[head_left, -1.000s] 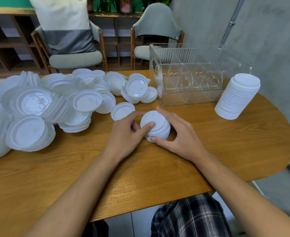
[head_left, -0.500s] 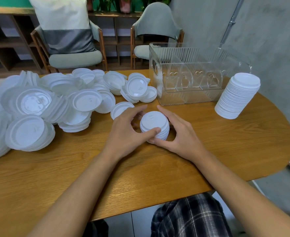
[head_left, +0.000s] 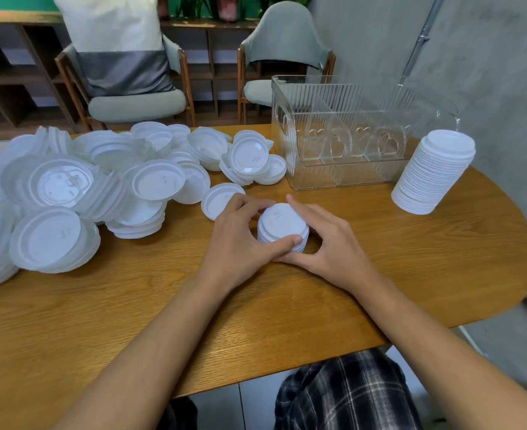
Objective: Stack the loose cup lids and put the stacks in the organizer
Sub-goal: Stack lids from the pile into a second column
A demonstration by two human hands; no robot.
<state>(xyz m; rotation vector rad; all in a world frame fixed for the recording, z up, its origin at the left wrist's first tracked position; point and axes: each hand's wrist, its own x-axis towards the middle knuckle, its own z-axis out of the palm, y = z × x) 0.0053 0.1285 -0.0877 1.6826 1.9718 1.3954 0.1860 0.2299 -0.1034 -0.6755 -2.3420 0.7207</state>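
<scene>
Two cushioned chairs (head_left: 138,100) face grey concrete wall (head_left: 489,57), wooden shelving (head_left: 10,76).

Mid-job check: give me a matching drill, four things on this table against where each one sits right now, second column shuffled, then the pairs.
Things:
1. short lid stack
2. tall lid stack
3. clear organizer
4. loose lid pile

Places:
A. left half of the table
B. gripped between left hand and right hand
C. right of the organizer, standing free
D. far side of the table, behind the hands

Pairs: 1-B, 2-C, 3-D, 4-A
</scene>
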